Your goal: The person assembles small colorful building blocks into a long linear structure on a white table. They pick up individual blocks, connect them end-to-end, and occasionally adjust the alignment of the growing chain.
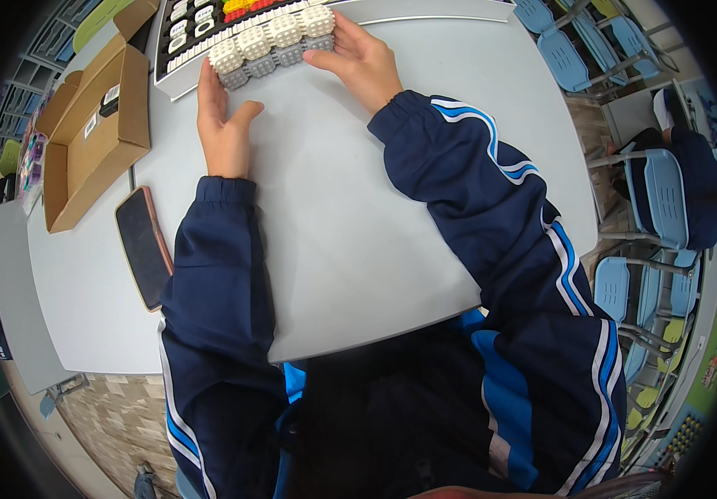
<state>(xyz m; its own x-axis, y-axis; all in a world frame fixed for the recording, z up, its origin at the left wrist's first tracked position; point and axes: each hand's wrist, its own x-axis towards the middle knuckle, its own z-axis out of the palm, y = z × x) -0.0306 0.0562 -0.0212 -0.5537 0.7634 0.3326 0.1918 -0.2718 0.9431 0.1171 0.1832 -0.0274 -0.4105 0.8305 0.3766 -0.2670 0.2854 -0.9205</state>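
**Two hands bracket a row of studded blocks at the tray's edge**

Nearest the camera is the person's dark blue jacket (425, 399), with white and bright blue stripes down both sleeves. The forearms run up from it across the pale grey table (350, 241).

To the left of the left sleeve a phone (144, 247) lies flat on the table, dark screen up, its case edge copper-coloured. Beyond it, nearer the table's left rim, an open cardboard box (92, 137) sits with a small label card inside.

Farther on, the left hand (224, 125) lies palm down on the table, fingers straight and thumb spread to the right; its fingertips touch the left end of the block row (271, 46). It grasps nothing. The right hand (360, 62) is loosely curled at the row's right end, thumb against the near face and fingers over the end block; how firm that hold is cannot be told.

The row itself is a line of white studded cubes over grey ones, lying between the two hands and pressed against the near edge of a white tray (177, 81). The tray holds black, white, red and yellow pieces.

At far right stand blue chairs (666, 200).
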